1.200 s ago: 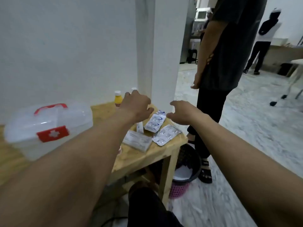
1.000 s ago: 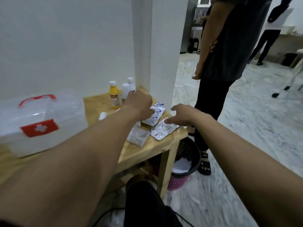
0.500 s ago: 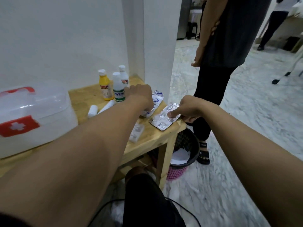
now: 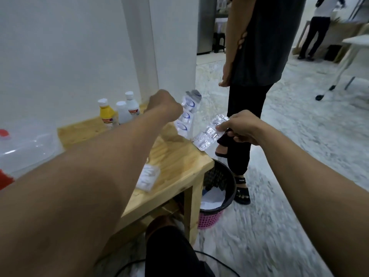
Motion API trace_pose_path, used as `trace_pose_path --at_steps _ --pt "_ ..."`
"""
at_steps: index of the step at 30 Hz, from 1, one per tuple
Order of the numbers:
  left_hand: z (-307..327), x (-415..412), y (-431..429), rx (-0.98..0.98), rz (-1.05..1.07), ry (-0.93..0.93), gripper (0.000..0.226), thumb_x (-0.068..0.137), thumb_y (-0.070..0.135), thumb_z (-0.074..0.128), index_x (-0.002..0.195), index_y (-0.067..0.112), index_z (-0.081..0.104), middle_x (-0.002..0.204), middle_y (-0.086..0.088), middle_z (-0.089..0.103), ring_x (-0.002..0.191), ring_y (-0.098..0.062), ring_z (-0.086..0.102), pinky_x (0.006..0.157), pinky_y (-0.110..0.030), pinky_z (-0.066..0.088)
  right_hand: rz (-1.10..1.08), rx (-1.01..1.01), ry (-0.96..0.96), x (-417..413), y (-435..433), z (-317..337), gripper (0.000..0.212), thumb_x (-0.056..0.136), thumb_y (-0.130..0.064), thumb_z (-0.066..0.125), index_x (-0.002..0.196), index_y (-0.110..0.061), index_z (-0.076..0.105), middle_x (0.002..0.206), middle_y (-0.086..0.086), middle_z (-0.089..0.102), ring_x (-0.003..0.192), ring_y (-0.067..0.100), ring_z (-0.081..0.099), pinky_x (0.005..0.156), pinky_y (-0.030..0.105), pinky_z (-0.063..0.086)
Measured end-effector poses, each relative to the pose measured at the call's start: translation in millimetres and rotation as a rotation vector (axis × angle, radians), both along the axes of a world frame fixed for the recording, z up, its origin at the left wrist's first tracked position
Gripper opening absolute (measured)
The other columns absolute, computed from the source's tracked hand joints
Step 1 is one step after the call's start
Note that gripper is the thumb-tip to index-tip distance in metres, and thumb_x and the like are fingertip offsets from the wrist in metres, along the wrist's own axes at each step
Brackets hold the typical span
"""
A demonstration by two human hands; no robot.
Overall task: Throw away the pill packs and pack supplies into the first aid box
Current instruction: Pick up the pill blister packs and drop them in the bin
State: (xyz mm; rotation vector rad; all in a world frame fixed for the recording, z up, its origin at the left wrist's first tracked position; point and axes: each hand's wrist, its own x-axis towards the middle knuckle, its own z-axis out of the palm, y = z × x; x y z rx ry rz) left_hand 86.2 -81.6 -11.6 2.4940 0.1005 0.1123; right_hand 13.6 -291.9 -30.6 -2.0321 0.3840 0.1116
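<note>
On the table [image 4: 175, 162], three bottles [image 4: 117, 112] stand at ten o'clock against the wall [image 4: 60, 56]. The box [image 4: 26, 148] sits at nine o'clock. One pack [image 4: 147, 177] lies near the table's front edge. Above the table's right corner, the left hand [image 4: 163, 105] holds a pack [image 4: 186, 114]; at two o'clock of it, the right hand [image 4: 241, 126] holds another [image 4: 209, 134]. The bin [image 4: 217, 188] stands on the floor [image 4: 279, 216] at four o'clock of the table, beside its leg.
</note>
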Motion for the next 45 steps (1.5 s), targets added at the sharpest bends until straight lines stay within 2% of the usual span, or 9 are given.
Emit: trace_pose_path --at_steps 6,12,16,21,28,31,37,43,45 --pt "6.2 28.8 -35.1 -0.088 -0.043 -0.018 0.024 0.076 0.014 0.072 0.099 0.008 0.074 0.096 -0.006 0.070 0.069 -0.016 0.058 0.064 -0.026 0.051 -0.146 0.045 -0.064 18.3 -26.7 -18.6 0.031 0.087 -0.012 0.071 0.064 -0.013 0.051 0.054 0.003 0.049 0.051 0.015 0.048 0.051 0.024 0.039" --pt "-19.5 64.8 -72.9 0.047 -0.194 0.082 0.039 0.069 0.025 0.087 0.103 0.010 0.075 0.102 -0.007 0.072 0.093 -0.023 0.067 0.084 -0.035 0.058 -0.229 0.019 0.008 44.0 -54.5 -76.8 0.019 0.083 -0.004 0.060 0.076 -0.013 0.044 0.062 0.010 0.043 0.047 0.020 0.047 0.043 0.021 0.034" --pt "-49.3 89.9 -97.4 0.234 -0.313 0.144 0.033 0.074 0.023 0.085 0.103 0.009 0.077 0.104 -0.008 0.074 0.099 -0.025 0.067 0.090 -0.039 0.057 -0.257 -0.014 0.081 59.5 -69.3 -124.4 0.022 0.078 -0.005 0.056 0.062 -0.011 0.043 0.054 0.008 0.049 0.049 0.023 0.045 0.045 0.026 0.035" --pt "-94.1 125.1 -122.7 0.526 -0.465 0.214 0.038 0.073 0.028 0.085 0.104 0.009 0.076 0.107 -0.007 0.073 0.101 -0.028 0.068 0.090 -0.041 0.057 -0.262 -0.035 0.173 86.0 -76.2 -190.9 0.028 0.076 -0.007 0.055 0.060 -0.016 0.035 0.052 0.006 0.038 0.041 0.021 0.032 0.042 0.023 0.028" --pt "-148.1 167.9 -149.5 0.786 -0.644 0.348 0.042 0.074 0.035 0.085 0.108 0.012 0.076 0.112 -0.003 0.073 0.106 -0.022 0.067 0.094 -0.036 0.054 -0.297 -0.025 0.262 105.7 -74.6 -273.9 0.032 0.078 -0.006 0.056 0.055 -0.011 0.035 0.048 0.007 0.038 0.038 0.020 0.035 0.043 0.026 0.030" --pt "-163.4 181.0 -159.2 0.842 -0.673 0.418 0.048 0.075 0.034 0.084 0.116 0.012 0.074 0.121 -0.003 0.071 0.111 -0.023 0.065 0.095 -0.034 0.052 -0.329 -0.017 0.311 111.8 -73.1 -297.9 0.024 0.081 -0.012 0.057 0.060 -0.007 0.048 0.059 0.012 0.052 0.050 0.025 0.048 0.046 0.029 0.038" --pt "-196.4 192.0 -174.5 0.921 -0.715 0.551 0.046 0.072 0.027 0.087 0.112 0.007 0.073 0.118 -0.009 0.071 0.097 -0.025 0.068 0.078 -0.034 0.054 -0.305 -0.041 0.395 119.3 -75.0 -330.0 0.012 0.080 -0.011 0.060 0.074 0.000 0.061 0.070 0.014 0.063 0.055 0.026 0.056 0.046 0.027 0.041" --pt "-221.9 188.1 -181.7 1.053 -0.750 0.717 0.042 0.089 0.024 0.073 0.126 0.006 0.065 0.137 -0.012 0.060 0.099 -0.019 0.057 0.061 -0.027 0.048 -0.283 -0.102 0.422 118.1 -74.8 -346.1 0.035 0.085 -0.008 0.059 0.061 -0.013 0.035 0.055 0.006 0.037 0.046 0.021 0.036 0.044 0.027 0.029" --pt "-218.6 188.8 -179.5 1.072 -0.747 0.739 0.047 0.089 0.025 0.073 0.130 0.006 0.062 0.143 -0.013 0.055 0.117 -0.023 0.058 0.081 -0.031 0.051 -0.255 -0.111 0.435 117.1 -74.7 -345.9 0.035 0.085 -0.009 0.061 0.061 -0.012 0.036 0.054 0.006 0.037 0.045 0.022 0.036 0.046 0.029 0.031"
